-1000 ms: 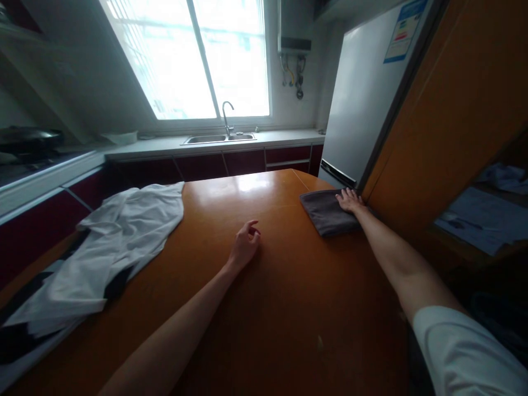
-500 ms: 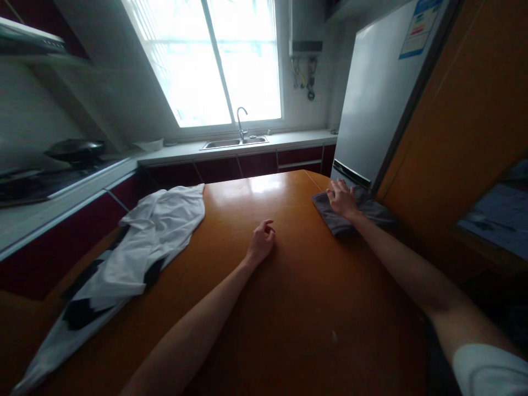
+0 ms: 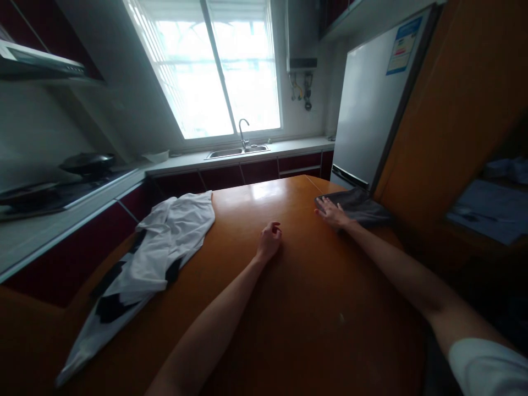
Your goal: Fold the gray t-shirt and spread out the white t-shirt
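Observation:
My right hand (image 3: 332, 214) lies palm down with its fingers stretched out, on the near left edge of a folded dark grey cloth (image 3: 363, 206) at the table's right side. Near the middle of the wooden table, my left hand (image 3: 270, 242) rests with its fingers loosely curled in; nothing shows in it. To its left, a white garment with black patches (image 3: 177, 225) is spread, rumpled, along the table's left edge, neither hand touching it. The table (image 3: 305, 297) has a shiny orange-brown top.
Beyond the table run a counter with a sink (image 3: 231, 153) and a tap (image 3: 241, 132) under a bright window. A fridge (image 3: 367, 104) stands at the back right. On the left are a stove with a lidded pan (image 3: 87, 163) and a range hood (image 3: 37, 63).
My right hand has shifted from the upper part of the grey cloth toward its near left edge. The left fingers look more curled. The view has tilted slightly upward.

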Demonstrator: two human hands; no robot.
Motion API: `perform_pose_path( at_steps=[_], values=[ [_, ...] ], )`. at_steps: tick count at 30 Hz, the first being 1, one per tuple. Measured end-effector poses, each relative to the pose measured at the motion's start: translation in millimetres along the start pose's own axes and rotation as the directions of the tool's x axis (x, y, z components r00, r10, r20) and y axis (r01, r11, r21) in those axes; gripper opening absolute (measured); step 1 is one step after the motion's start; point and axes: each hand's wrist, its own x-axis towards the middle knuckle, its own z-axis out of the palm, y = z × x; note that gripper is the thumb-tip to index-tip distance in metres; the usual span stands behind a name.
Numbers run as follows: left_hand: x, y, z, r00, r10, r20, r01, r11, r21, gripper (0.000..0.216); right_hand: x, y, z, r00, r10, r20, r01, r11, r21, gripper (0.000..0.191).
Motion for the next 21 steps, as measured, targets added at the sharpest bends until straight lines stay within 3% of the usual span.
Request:
perform_pose_path(
  at_steps=[3, 6, 8, 10, 13, 17, 21],
  values=[
    [0.5, 0.2, -0.3, 1.000, -0.002, 0.002, 0.002, 1.000, 0.000, 0.029, 4.7, 27.2, -21.7, 0.977, 0.129, -0.169, -0.127, 0.992, 0.024, 0.068],
    [0.4, 0.1, 0.3, 1.000, 0.001, 0.014, -0.001, 1.000, 0.003, 0.029, -2.1, 73.1, -30.7, 0.906, 0.343, -0.248, -0.352, 0.936, 0.007, 0.067],
    [0.6, -0.1, 1.2, 1.000, 0.009, 0.023, -0.009, 1.000, 0.004, 0.029, -11.9, 104.5, -26.3, 0.866, 0.445, -0.227, -0.460, 0.888, -0.016, 0.069],
    [1.0, -0.3, 2.0, 0.999, 0.023, 0.029, -0.023, 1.000, 0.005, 0.028, -20.5, 128.7, -18.3, 0.845, 0.519, -0.130, -0.527, 0.849, -0.039, 0.072],
    [1.2, -0.2, 2.4, 0.999, 0.036, 0.033, -0.037, 0.999, 0.014, 0.028, -19.7, 145.4, -13.4, 0.836, 0.545, -0.061, -0.548, 0.836, -0.041, 0.074],
    [-0.3, 3.1, 0.9, 0.999, 0.030, 0.035, -0.031, 0.999, 0.034, 0.027, 10.4, 142.2, -27.3, 0.878, 0.449, -0.164, -0.458, 0.889, -0.019, 0.074],
    [-2.8, 5.8, 0.1, 0.999, -0.006, 0.040, 0.004, 1.000, 0.028, 0.027, 43.7, 135.7, -35.1, 0.890, 0.423, -0.170, -0.431, 0.902, -0.012, 0.070]
  ],
)
